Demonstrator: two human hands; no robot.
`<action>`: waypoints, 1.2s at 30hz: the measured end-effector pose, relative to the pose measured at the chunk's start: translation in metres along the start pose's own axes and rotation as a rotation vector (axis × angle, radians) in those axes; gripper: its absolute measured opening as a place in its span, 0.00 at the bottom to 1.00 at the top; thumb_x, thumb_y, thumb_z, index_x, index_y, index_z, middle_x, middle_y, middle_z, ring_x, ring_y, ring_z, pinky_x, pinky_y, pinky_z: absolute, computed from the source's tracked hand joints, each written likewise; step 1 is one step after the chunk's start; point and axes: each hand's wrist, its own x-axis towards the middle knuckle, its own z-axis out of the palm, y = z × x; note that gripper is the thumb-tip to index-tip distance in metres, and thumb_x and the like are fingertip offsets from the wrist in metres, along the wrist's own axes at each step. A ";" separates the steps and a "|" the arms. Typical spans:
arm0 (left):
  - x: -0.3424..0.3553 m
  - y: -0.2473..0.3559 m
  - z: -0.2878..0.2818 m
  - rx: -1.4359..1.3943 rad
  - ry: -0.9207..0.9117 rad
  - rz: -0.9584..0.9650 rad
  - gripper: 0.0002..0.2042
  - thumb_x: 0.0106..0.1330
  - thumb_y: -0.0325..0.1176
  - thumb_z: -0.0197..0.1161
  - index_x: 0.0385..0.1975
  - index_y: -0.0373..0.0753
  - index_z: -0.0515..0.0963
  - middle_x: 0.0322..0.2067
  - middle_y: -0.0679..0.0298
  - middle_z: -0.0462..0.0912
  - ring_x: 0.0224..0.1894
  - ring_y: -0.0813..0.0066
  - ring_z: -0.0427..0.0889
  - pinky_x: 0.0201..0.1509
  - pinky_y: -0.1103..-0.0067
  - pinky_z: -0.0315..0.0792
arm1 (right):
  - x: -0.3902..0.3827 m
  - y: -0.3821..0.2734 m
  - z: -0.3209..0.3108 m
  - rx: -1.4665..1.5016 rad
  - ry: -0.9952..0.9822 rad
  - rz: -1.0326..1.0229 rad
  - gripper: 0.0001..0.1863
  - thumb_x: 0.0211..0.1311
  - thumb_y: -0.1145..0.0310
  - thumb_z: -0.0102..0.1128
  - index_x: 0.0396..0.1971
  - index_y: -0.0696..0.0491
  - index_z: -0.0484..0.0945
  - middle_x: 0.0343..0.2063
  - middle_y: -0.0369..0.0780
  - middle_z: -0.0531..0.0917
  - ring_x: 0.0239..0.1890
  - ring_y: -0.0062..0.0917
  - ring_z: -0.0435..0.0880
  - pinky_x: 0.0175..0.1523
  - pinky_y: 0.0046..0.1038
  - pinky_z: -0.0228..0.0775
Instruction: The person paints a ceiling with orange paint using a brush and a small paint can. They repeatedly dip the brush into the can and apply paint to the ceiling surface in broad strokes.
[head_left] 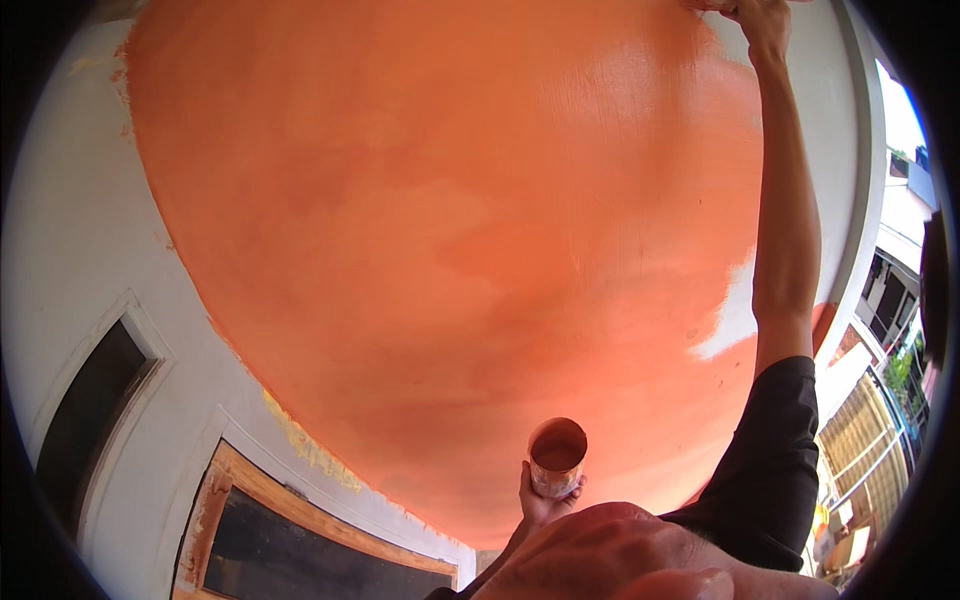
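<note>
At the orange patch's (400,250) lower edge, the left hand (541,508) is grasping a can (554,476) mouth-up — presumably against spilling; at its upper right, the right hand (766,26) is apparently clasping a brush-like tool (712,4).

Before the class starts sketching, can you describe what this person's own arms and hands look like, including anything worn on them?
The right arm has a plain black short sleeve, with no watch or band visible below it. The left hand shows no glove. The right hand looks ungloved too, though the picture's edge cuts it off.
</note>
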 end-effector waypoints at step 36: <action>0.024 -0.020 0.017 0.042 -0.076 -0.105 0.40 0.71 0.70 0.48 0.68 0.40 0.66 0.55 0.49 0.76 0.49 0.54 0.78 0.43 0.69 0.79 | -0.007 -0.072 0.111 0.040 -0.735 -0.478 0.13 0.58 0.62 0.70 0.36 0.54 0.83 0.31 0.48 0.88 0.37 0.41 0.88 0.42 0.39 0.79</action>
